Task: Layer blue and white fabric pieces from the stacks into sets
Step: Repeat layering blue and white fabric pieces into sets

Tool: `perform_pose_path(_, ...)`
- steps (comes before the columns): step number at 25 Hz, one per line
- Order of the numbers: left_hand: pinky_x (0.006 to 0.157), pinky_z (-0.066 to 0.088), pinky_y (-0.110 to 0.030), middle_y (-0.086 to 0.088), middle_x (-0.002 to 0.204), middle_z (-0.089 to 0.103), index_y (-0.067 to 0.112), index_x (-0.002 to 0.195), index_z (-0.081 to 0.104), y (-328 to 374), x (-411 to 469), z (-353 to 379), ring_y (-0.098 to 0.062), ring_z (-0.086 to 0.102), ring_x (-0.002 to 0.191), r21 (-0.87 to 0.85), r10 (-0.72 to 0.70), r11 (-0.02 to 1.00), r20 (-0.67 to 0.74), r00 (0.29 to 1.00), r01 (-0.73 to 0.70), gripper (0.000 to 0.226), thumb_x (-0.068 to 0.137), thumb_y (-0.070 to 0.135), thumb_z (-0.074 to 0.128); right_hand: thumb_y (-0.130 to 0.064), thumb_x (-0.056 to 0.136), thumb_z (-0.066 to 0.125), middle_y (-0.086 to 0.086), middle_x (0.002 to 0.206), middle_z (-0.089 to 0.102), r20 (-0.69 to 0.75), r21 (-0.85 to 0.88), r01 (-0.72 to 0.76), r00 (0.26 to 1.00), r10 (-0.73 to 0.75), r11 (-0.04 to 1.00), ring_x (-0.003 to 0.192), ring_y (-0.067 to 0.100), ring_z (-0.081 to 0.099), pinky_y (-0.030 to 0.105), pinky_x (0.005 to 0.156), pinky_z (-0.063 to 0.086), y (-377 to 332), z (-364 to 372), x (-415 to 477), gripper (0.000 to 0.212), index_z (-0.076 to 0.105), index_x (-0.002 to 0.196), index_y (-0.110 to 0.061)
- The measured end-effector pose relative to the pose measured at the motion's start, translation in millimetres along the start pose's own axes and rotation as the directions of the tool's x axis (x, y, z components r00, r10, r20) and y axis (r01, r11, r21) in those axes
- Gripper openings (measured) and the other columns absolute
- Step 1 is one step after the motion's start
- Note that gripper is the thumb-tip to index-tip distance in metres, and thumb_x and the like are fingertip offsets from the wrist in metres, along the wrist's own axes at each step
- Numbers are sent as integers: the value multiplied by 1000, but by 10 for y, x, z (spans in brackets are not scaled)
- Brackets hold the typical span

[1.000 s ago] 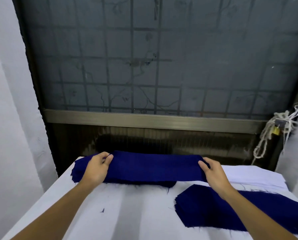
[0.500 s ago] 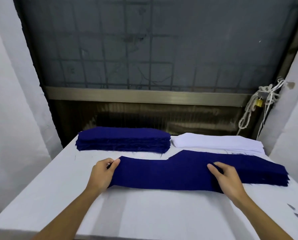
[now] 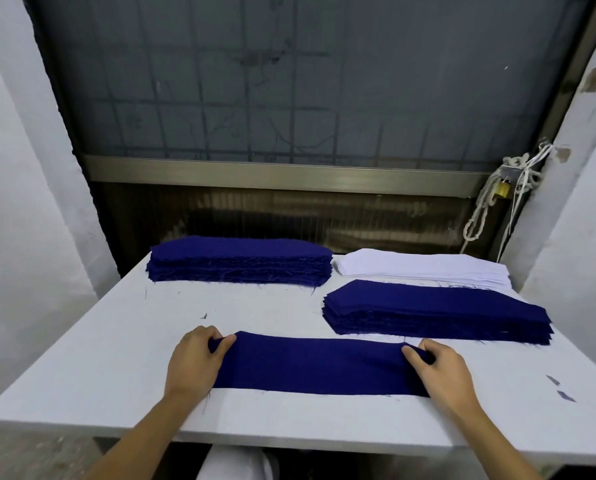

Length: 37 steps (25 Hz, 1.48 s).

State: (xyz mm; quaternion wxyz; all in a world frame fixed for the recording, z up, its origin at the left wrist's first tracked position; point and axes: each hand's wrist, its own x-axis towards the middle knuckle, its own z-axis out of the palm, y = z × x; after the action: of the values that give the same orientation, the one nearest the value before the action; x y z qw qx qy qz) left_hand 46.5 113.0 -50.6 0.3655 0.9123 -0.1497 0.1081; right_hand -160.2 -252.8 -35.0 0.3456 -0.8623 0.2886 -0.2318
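Observation:
A single long dark blue fabric piece point(image 3: 317, 367) lies near the front of the white table point(image 3: 116, 368). My left hand point(image 3: 194, 363) pinches its left end between thumb and fingers. My right hand point(image 3: 440, 370) pinches its right end the same way. A thick stack of blue pieces point(image 3: 241, 259) stands at the back left. A stack of white pieces point(image 3: 424, 270) lies at the back right. Another blue stack point(image 3: 435, 311) sits in front of the white one, at the right.
A dark window with a metal grille point(image 3: 289, 98) rises behind the table. A knotted rope with a padlock point(image 3: 504, 188) hangs at the back right. White walls close in on both sides. Small fabric scraps point(image 3: 563, 393) lie at the table's right front.
Both hands have drawn the blue piece from the back-left stack toward the front of the table. It now lies flat between them, apart from the stacks.

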Motion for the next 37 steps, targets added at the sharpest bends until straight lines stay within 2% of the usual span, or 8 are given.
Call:
perform_pose_path(7,65,42,-26,14,81,56,30,75,55,8,-10,9,-9,52,82,57,5,998,-20,1000,-3,26,94,42,68,-40,95,66,-3,62,59,-33,-207,22,999,-29,978,60,15,57,30,50,41,13,43,1,35,48,72,-20)
perform_pose_path(12,66,44,-29,14,81,56,30,75,55,13,-12,-2,-10,52,82,69,-6,998,-33,999,9,26,94,42,68,-42,97,61,-10,68,55,-65,-350,81,992,-110,933,68,14,54,34,60,49,11,75,-6,32,51,75,-21)
perform_pose_path(15,66,44,-28,14,81,56,29,75,55,21,-8,-4,-10,52,82,59,-19,998,-29,999,21,25,93,40,69,-40,98,61,-9,73,57,-90,-380,66,990,-108,923,72,15,53,35,64,51,30,83,-8,29,52,77,-21)
perform_pose_path(21,64,43,-30,7,79,56,23,73,56,11,6,14,-14,54,78,27,-56,998,-44,997,57,27,94,30,70,-38,97,62,-9,76,58,-126,-322,16,990,-60,947,77,15,52,33,64,49,30,69,4,24,53,80,-22)
perform_pose_path(26,65,43,-31,4,78,57,21,74,57,46,9,17,-16,54,79,7,-89,996,-51,995,89,25,94,27,71,-25,99,60,-5,79,59,-159,-307,-58,987,9,950,78,17,53,34,65,49,33,59,21,15,52,87,-20)
perform_pose_path(30,73,45,-32,7,87,57,22,87,58,109,61,-53,-18,55,90,-28,-120,992,-42,992,119,14,89,18,72,-26,100,56,-5,74,57,-236,-143,-87,970,51,986,70,15,55,32,55,43,-21,-18,91,15,51,87,-22)
perform_pose_path(33,74,45,-29,12,91,57,27,96,57,370,294,-106,-12,52,92,41,4,999,-67,998,-1,14,89,22,69,-32,101,55,-6,69,59,-258,-128,-29,966,-6,991,65,13,57,28,51,41,-121,-178,370,19,53,84,-23)
perform_pose_path(37,70,50,-27,14,89,60,29,93,59,1003,793,23,-7,57,86,-4,120,993,29,992,-120,9,93,29,68,-37,103,52,-4,75,65,-193,-124,-40,981,15,992,68,12,60,27,53,42,-276,-344,956,23,59,90,-20)
